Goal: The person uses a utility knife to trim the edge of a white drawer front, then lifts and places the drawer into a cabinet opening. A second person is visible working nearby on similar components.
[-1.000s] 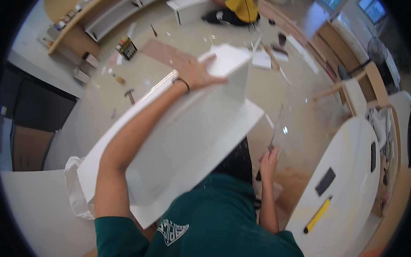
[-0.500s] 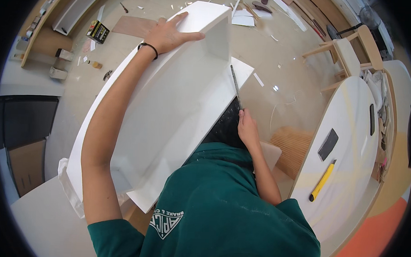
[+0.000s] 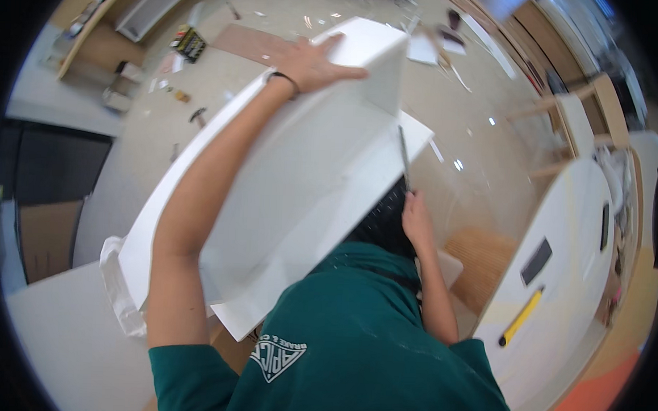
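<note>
the right hand [image 3: 416, 214] grips a slim file-like tool [image 3: 404, 156] over the near edge of the white box [image 3: 290, 175], best stroked flat and lightly, while the left hand [image 3: 311, 64], spread wide across the far edge, should brace it steadily.

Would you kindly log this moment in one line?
left hand: on white panel assembly | right hand: holding file-like tool | yellow utility knife: on table

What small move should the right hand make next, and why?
Perhaps a light stroke of the thin, dark, rod-like tool along the near edge of the open, white, box-shaped piece: the right hand holds the tool across that edge (contact unclear), and the left hand rests spread on the piece's upper side.
</note>
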The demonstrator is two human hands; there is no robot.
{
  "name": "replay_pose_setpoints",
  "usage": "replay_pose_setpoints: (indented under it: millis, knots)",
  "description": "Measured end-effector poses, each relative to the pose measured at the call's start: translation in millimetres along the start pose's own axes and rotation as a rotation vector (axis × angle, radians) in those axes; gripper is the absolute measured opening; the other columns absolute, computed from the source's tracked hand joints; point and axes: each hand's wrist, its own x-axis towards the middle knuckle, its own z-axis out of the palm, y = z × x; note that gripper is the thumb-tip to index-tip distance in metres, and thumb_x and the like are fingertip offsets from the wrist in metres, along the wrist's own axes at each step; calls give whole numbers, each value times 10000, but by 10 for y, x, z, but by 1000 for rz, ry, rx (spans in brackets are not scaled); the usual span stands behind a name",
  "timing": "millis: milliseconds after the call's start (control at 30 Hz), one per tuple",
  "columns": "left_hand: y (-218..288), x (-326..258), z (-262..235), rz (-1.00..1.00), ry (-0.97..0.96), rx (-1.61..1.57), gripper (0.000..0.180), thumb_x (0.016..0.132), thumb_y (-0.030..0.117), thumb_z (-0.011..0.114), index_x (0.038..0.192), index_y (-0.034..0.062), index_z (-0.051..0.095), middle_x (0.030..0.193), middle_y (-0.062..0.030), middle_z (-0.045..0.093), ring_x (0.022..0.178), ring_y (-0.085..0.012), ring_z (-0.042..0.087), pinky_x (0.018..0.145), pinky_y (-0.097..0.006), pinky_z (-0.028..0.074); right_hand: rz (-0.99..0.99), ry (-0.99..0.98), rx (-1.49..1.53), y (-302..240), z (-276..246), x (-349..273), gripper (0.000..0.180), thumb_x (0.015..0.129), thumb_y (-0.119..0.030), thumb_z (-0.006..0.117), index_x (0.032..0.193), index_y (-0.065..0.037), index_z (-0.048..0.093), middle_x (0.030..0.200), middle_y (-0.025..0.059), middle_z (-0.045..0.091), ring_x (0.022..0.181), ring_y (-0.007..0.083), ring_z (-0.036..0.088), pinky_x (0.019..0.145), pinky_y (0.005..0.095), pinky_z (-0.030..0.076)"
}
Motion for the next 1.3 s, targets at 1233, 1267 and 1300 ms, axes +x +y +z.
replay_pose_setpoints:
  millis: [1233,1267,1300]
  knots:
    - [-65,65,-37,-20,-60,-93,1130,676,818,675,1566,172,412,1440,-310,508,1347,-451,495,1118,-484,410,23,-71,-158,-183,-160,-351,349,1098,-309,383,1013,12,490,829,367,637,816,582,608,718,648,472]
    - [-60,63,-43,-24,-59,-84,1131,675,811,679,1567,170,410,1438,-311,508,1347,-450,496,1117,-483,411,25,-74,-185,-176,-166,-381,347,1098,-307,381,1013,10,492,821,364,638,806,580,611,716,647,475]
    - [-57,60,-55,-30,-54,-72,1132,674,804,683,1569,168,408,1437,-311,509,1346,-449,496,1116,-482,411,28,-78,-177,-171,-169,-431,346,1097,-305,380,1012,10,496,816,362,639,799,580,612,714,648,477]
